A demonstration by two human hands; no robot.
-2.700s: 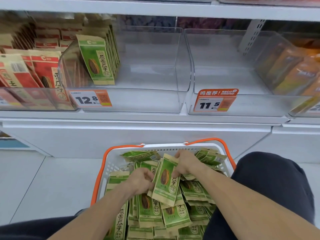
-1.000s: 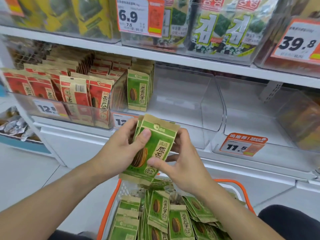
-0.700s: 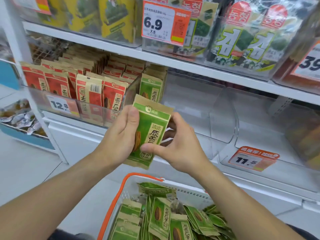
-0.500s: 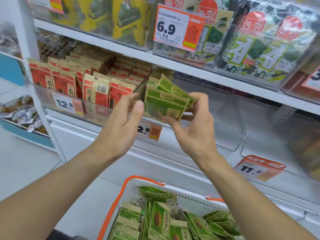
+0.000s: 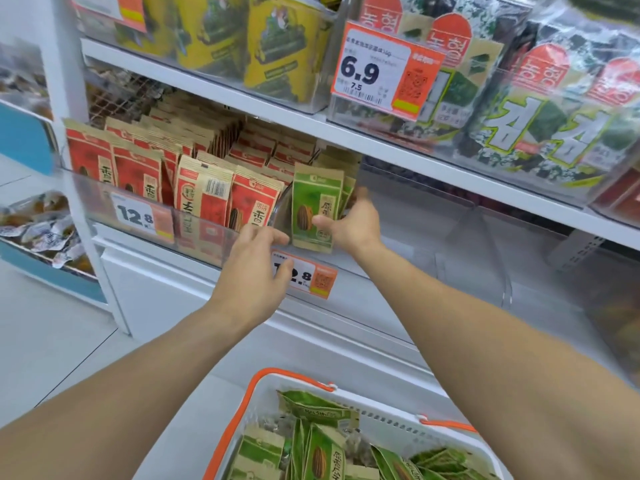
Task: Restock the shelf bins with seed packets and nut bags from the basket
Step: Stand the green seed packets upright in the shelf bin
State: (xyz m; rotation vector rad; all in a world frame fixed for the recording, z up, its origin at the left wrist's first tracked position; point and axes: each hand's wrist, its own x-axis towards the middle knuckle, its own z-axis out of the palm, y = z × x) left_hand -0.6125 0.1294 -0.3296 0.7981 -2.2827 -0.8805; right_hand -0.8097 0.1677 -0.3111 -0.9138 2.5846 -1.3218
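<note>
The right hand [image 5: 353, 225] reaches into the clear plastic shelf bin [image 5: 433, 265] and pinches a small stack of green paper seed packets with a sunflower-seed print [image 5: 313, 209], thumb across the front packet and fingers behind. The stack stands upright at the bin's left end, pressed toward the clear divider that separates it from the red-and-tan seed packets [image 5: 194, 188] in the neighbouring bin. Whether the packets already rest on the bin floor cannot be told.

The left hand [image 5: 258, 268] hovers just in front of the bin's front lip with fingers spread and relaxed, holding nothing; its fingertips partly cover the orange-and-white price tag [image 5: 308, 275].

The step in hand appears to be seating this handful against the packets already standing there. Most of the bin to the right lies bare, so the restocking looks to be at an early stage.

Below, the white plastic basket with orange handles [image 5: 391, 419] holds many more of the same green packets, lying loose and at mixed angles.

The next move likely calls for letting go without toppling the stack, perhaps steadying it with the left hand, then drawing both hands down to the basket to gather and square up another handful with its printed faces forward.
</note>
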